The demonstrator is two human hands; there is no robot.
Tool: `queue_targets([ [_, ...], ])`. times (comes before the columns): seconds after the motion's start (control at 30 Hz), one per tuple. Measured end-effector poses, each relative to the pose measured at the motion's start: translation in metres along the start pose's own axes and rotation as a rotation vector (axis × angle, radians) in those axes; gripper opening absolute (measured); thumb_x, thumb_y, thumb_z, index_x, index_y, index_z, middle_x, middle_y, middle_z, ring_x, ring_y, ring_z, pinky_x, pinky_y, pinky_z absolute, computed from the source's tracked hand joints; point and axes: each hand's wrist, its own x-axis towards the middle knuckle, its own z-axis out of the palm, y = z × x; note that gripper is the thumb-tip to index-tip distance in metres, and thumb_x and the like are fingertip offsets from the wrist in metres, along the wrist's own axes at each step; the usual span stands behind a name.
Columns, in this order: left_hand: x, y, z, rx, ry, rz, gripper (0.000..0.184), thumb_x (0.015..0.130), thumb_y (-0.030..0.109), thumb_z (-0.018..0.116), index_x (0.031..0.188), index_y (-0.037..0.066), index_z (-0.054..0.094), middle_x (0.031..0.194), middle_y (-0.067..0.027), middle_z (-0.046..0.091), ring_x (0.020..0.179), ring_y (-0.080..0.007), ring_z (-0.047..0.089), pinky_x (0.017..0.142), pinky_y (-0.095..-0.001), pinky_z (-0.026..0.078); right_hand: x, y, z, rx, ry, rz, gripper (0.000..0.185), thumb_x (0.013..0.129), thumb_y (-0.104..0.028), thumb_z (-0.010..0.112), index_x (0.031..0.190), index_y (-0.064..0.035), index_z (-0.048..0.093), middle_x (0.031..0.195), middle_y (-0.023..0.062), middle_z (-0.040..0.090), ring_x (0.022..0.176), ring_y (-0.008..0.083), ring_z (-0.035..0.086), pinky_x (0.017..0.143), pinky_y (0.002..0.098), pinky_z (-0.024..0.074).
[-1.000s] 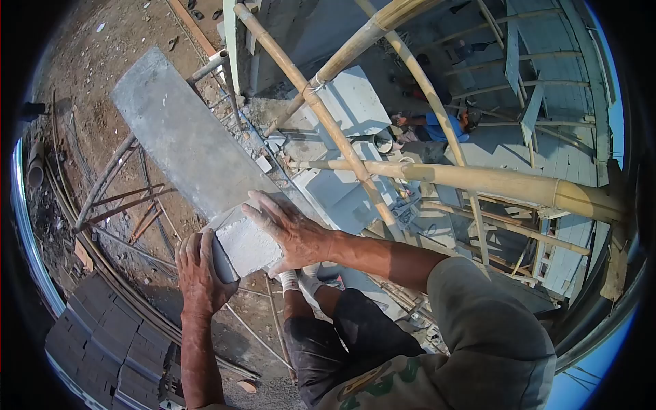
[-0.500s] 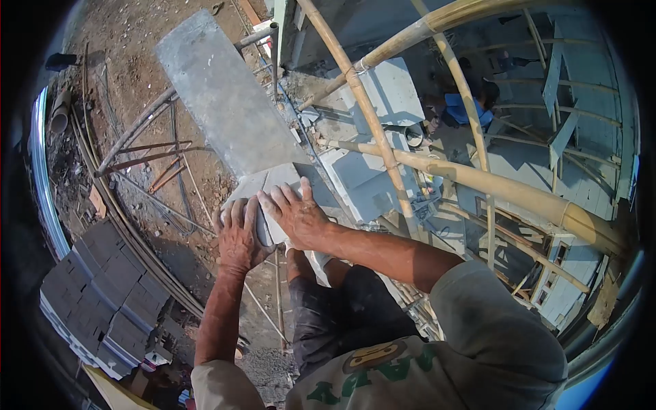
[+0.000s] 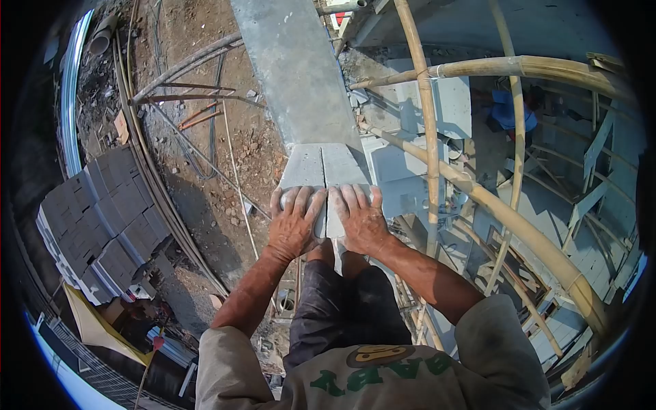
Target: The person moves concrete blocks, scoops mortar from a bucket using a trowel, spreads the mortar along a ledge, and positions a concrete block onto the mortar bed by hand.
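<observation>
Two pale grey lightweight concrete blocks lie side by side in front of me, a thin dark gap between them. My left hand (image 3: 296,222) is closed over the near part of the left block (image 3: 301,168), fingers bent across its top. On the right block (image 3: 343,165), my right hand (image 3: 358,217) grips the same way. Beyond the blocks' far ends stretches a long grey concrete slab (image 3: 301,85). What supports the blocks underneath is hidden.
Bamboo poles (image 3: 428,123) cross on the right, with another person (image 3: 509,113) in blue behind them. Far below on the left are stacked grey blocks (image 3: 102,222), long pipes (image 3: 140,164) and rubble-strewn soil (image 3: 198,55). Metal tubing (image 3: 184,68) stands left of the slab.
The view has turned, so the slab now runs nearly straight ahead. Both hands stay on the blocks; the right hand has shifted from near the gap to the right block's outer side.
</observation>
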Motion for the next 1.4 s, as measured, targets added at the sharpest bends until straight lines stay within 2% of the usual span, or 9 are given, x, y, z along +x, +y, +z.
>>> queue_targets([
  [0.3, -0.003, 0.000, -0.002, -0.032, -0.003, 0.005, 0.077, 0.072, 0.034, 0.066, 0.144, 0.020, 0.040, 0.130, -0.0090, 0.047, 0.125, -0.0264, 0.043, 0.110, -0.0573, 0.020, -0.006, 0.001, 0.006, 0.009, 0.044, -0.008, 0.100, 0.056, -0.033, 0.082, 0.140, -0.0003, 0.038, 0.134, 0.0168, 0.042, 0.127, 0.0318, 0.039, 0.103, 0.0580, 0.0197],
  [0.4, -0.003, -0.003, 0.003, 0.048, 0.049, 0.054, 0.096, 0.053, 0.047, 0.078, 0.138, 0.015, 0.045, 0.125, -0.0108, 0.047, 0.123, -0.0297, 0.043, 0.110, -0.0548, 0.020, -0.005, 0.000, 0.005, 0.031, 0.040, -0.009, 0.101, 0.055, -0.032, 0.082, 0.140, -0.0002, 0.038, 0.134, 0.0169, 0.042, 0.128, 0.0319, 0.039, 0.103, 0.0583, 0.0193],
  [0.7, -0.001, -0.005, 0.001, 0.071, 0.045, 0.066, 0.097, 0.051, 0.041, 0.080, 0.137, 0.015, 0.046, 0.125, -0.0105, 0.047, 0.122, -0.0295, 0.043, 0.110, -0.0553, 0.020, -0.004, 0.003, 0.003, 0.013, 0.038, -0.013, 0.103, 0.054, -0.033, 0.083, 0.140, 0.0003, 0.036, 0.134, 0.0170, 0.040, 0.127, 0.0325, 0.037, 0.103, 0.0591, 0.0186],
  [0.8, -0.011, -0.020, -0.012, -0.022, -0.056, -0.012, 0.084, 0.065, 0.043, 0.072, 0.140, 0.018, 0.043, 0.127, -0.0096, 0.046, 0.124, -0.0286, 0.041, 0.110, -0.0585, 0.018, -0.021, 0.022, 0.000, 0.018, 0.084, 0.012, 0.102, 0.055, -0.032, 0.082, 0.139, 0.0007, 0.035, 0.133, 0.0170, 0.040, 0.126, 0.0331, 0.037, 0.103, 0.0591, 0.0181],
  [1.03, 0.018, -0.011, -0.022, -0.013, -0.032, -0.008, 0.101, 0.055, 0.046, 0.079, 0.142, 0.015, 0.039, 0.128, -0.0108, 0.043, 0.124, -0.0302, 0.040, 0.110, -0.0577, 0.019, -0.034, 0.036, 0.005, 0.023, 0.093, 0.075, 0.110, 0.048, -0.033, 0.086, 0.140, -0.0020, 0.033, 0.135, 0.0161, 0.037, 0.129, 0.0325, 0.035, 0.105, 0.0574, 0.0171],
  [1.07, 0.022, -0.013, -0.019, 0.021, -0.003, 0.008, 0.111, 0.043, 0.041, 0.083, 0.141, 0.013, 0.039, 0.128, -0.0127, 0.043, 0.125, -0.0324, 0.039, 0.109, -0.0551, 0.022, -0.037, 0.036, 0.003, 0.014, 0.088, 0.087, 0.111, 0.048, -0.034, 0.087, 0.140, -0.0022, 0.034, 0.135, 0.0161, 0.037, 0.129, 0.0326, 0.035, 0.105, 0.0572, 0.0172],
  [1.23, 0.026, -0.023, -0.023, 0.039, 0.036, -0.002, 0.111, 0.044, 0.041, 0.083, 0.141, 0.010, 0.038, 0.130, -0.0132, 0.043, 0.126, -0.0326, 0.039, 0.109, -0.0550, 0.022, -0.067, 0.058, 0.003, 0.012, 0.092, 0.144, 0.109, 0.049, -0.032, 0.086, 0.139, -0.0011, 0.033, 0.135, 0.0181, 0.037, 0.129, 0.0358, 0.034, 0.106, 0.0571, 0.0179],
  [1.27, 0.027, -0.024, -0.023, 0.046, 0.035, -0.009, 0.112, 0.044, 0.041, 0.083, 0.142, 0.010, 0.038, 0.130, -0.0132, 0.043, 0.126, -0.0328, 0.039, 0.109, -0.0550, 0.022, -0.074, 0.065, 0.009, 0.079, 0.105, 0.145, 0.098, 0.058, -0.028, 0.078, 0.140, 0.0003, 0.034, 0.135, 0.0195, 0.036, 0.129, 0.0379, 0.034, 0.105, 0.0613, 0.0188],
  [1.4, 0.042, -0.017, -0.029, 0.048, 0.003, -0.023, 0.114, 0.048, 0.043, 0.084, 0.145, 0.009, 0.033, 0.136, -0.0156, 0.040, 0.129, -0.0333, 0.036, 0.108, -0.0549, 0.022, -0.077, 0.070, 0.001, 0.129, 0.093, 0.147, 0.102, 0.056, -0.030, 0.080, 0.141, -0.0006, 0.033, 0.135, 0.0198, 0.037, 0.127, 0.0373, 0.035, 0.104, 0.0614, 0.0196],
])
